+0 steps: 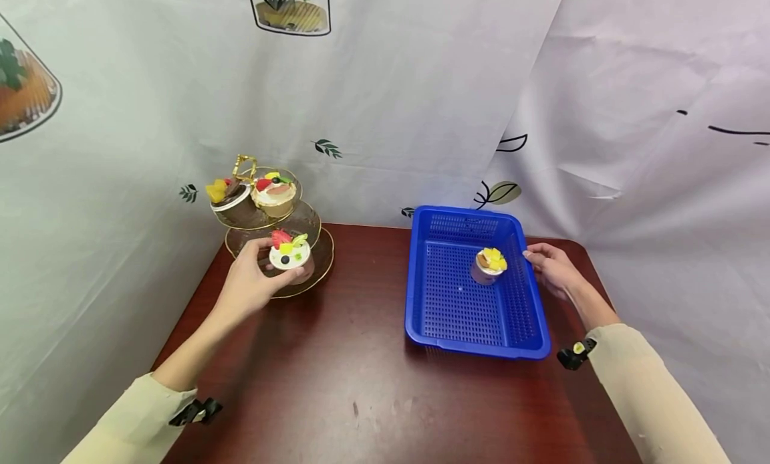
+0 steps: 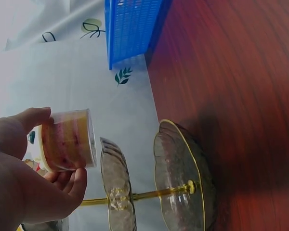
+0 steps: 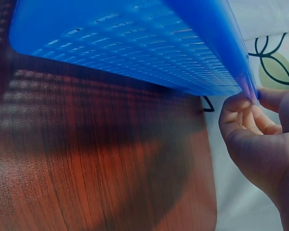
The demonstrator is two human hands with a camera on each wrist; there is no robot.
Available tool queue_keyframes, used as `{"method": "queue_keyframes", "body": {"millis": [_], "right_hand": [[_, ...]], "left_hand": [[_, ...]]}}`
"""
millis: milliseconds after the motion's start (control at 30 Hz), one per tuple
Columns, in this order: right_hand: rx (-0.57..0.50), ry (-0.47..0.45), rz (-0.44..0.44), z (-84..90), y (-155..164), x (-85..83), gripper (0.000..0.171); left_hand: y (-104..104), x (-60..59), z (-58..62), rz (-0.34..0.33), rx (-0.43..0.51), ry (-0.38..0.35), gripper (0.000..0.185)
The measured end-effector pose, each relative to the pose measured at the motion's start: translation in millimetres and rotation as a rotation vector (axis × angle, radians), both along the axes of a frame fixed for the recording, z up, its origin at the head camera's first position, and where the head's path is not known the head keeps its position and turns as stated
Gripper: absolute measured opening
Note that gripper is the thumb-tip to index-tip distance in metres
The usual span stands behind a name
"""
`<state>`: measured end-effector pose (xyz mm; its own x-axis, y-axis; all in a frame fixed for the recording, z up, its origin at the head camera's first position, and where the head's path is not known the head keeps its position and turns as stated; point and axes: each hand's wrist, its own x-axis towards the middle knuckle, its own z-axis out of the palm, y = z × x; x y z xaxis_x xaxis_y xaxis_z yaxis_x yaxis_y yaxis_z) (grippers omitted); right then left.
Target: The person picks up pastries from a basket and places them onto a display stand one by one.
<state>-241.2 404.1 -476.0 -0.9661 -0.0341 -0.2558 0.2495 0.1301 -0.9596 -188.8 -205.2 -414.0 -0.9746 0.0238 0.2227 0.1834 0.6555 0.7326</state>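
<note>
Your left hand (image 1: 249,277) holds a fruit-topped dessert cup (image 1: 290,255), with the fingers (image 2: 70,180) curled around it, just over the lowest plate of the tiered stand (image 1: 313,267). Your right hand (image 1: 552,267) pinches the right rim of the blue basket (image 1: 457,303) on the tabletop (image 1: 337,384). A second cup (image 1: 488,265) sits inside the basket.

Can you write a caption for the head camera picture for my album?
A left hand holds a fruit-topped dessert cup by the tiered stand while the right hand touches the blue basket.
</note>
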Motion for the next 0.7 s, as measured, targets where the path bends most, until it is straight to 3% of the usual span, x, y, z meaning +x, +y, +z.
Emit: {"method": "queue_keyframes", "body": {"millis": [333,700], "right_hand": [[0.044,0.010,0.006,3.8,-3.0,3.9,0.029],[0.078,0.017,0.005,4.7,-5.1,6.7,0.031]], "left_hand": [[-14.4,12.7,7.2,0.064,-0.062,0.027,0.077],[-32.7,19.8,9.4,0.114,-0.085,-0.003,0.080]]}}
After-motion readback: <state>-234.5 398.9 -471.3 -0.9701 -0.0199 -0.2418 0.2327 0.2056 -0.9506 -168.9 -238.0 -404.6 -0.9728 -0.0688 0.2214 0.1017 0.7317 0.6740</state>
